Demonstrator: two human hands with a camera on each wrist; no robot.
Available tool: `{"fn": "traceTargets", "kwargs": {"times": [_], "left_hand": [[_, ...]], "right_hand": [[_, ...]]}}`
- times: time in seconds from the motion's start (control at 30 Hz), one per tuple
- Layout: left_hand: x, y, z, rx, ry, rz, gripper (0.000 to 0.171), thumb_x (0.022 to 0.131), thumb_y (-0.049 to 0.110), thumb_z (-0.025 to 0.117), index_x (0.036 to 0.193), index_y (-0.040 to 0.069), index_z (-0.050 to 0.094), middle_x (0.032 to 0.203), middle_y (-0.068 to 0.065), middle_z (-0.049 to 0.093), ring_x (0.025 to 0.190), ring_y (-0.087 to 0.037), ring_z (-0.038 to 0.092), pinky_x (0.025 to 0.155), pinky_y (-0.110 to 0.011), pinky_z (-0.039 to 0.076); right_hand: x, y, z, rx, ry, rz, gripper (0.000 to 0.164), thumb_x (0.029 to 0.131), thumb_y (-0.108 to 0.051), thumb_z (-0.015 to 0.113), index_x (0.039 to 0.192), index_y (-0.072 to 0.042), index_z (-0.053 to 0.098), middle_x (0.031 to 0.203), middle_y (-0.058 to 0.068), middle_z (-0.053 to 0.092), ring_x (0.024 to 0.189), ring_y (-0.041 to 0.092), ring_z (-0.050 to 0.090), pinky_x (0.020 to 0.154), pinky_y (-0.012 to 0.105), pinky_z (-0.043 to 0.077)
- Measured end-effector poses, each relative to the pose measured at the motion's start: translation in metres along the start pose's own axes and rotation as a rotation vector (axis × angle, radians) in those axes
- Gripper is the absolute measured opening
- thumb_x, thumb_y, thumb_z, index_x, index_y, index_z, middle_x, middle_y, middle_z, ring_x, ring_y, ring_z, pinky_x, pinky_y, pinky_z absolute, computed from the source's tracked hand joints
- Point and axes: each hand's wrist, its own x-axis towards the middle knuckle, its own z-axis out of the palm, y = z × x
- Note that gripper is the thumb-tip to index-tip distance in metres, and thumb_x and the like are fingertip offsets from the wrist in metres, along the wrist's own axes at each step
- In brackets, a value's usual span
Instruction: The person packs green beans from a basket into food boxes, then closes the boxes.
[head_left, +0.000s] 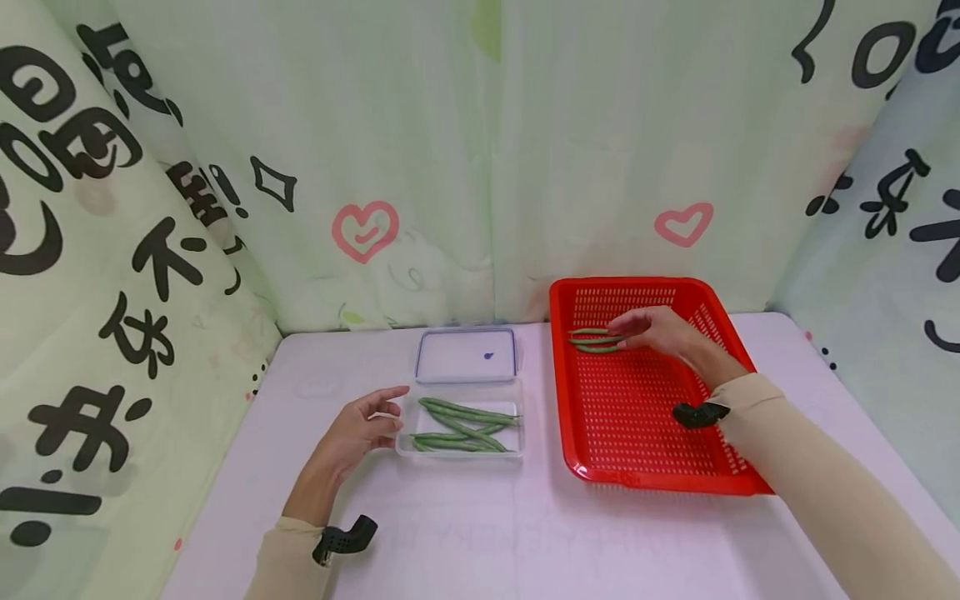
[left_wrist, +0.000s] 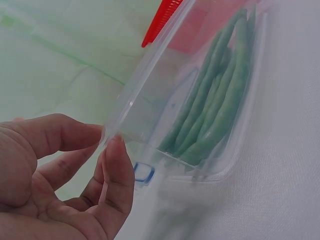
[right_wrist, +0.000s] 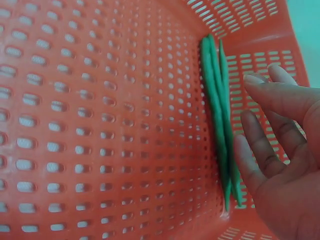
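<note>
My left hand [head_left: 362, 433] pinches the left rim of a clear plastic food container [head_left: 459, 458] between thumb and fingertips. Several green beans [left_wrist: 220, 110] lie inside it, some crossing each other. On the right, my right hand [head_left: 660, 332] is inside a red perforated plastic basket [head_left: 645, 442], near its far end. A few green beans [right_wrist: 216, 100] lie there along the basket's wall. In the right wrist view the thumb and fingers are spread apart beside these beans, with nothing between them.
Behind the container lies its clear lid [head_left: 465, 354] with a blue edge. Both stand on a white-covered table [head_left: 450, 533]. A printed curtain [head_left: 450, 167] encloses the back and sides. Each wrist wears a black camera [head_left: 345, 537].
</note>
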Motion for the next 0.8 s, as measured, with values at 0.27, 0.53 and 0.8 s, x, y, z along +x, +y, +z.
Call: {"fn": "traceTargets", "kwargs": {"times": [0.27, 0.53, 0.8], "left_hand": [[-0.001, -0.004, 0.002, 0.003, 0.008, -0.007, 0.058, 0.091, -0.006, 0.064, 0.147, 0.007, 0.053, 0.108, -0.008, 0.053, 0.087, -0.018, 0.058, 0.072, -0.03, 0.056], [-0.001, -0.002, 0.002, 0.001, 0.016, -0.007, 0.058, 0.091, -0.006, 0.064, 0.147, 0.007, 0.054, 0.108, -0.008, 0.052, 0.087, -0.018, 0.057, 0.072, -0.03, 0.056], [0.001, -0.004, 0.0, -0.004, 0.0, 0.008, 0.06, 0.091, -0.006, 0.063, 0.149, 0.006, 0.051, 0.109, -0.007, 0.052, 0.086, -0.016, 0.058, 0.073, -0.03, 0.057]], "right_hand": [[0.001, 0.012, 0.001, -0.021, -0.001, 0.032, 0.038, 0.094, -0.007, 0.07, 0.131, -0.003, 0.067, 0.132, 0.021, 0.065, 0.12, 0.036, 0.058, 0.108, 0.052, 0.046], [0.002, 0.017, -0.002, -0.038, 0.015, 0.021, 0.036, 0.094, -0.007, 0.069, 0.13, -0.003, 0.068, 0.132, 0.021, 0.065, 0.115, 0.035, 0.059, 0.105, 0.05, 0.049], [0.003, 0.015, -0.005, -0.054, -0.016, 0.037, 0.031, 0.095, 0.0, 0.065, 0.126, 0.003, 0.068, 0.126, 0.025, 0.067, 0.109, 0.036, 0.066, 0.101, 0.048, 0.053]]}}
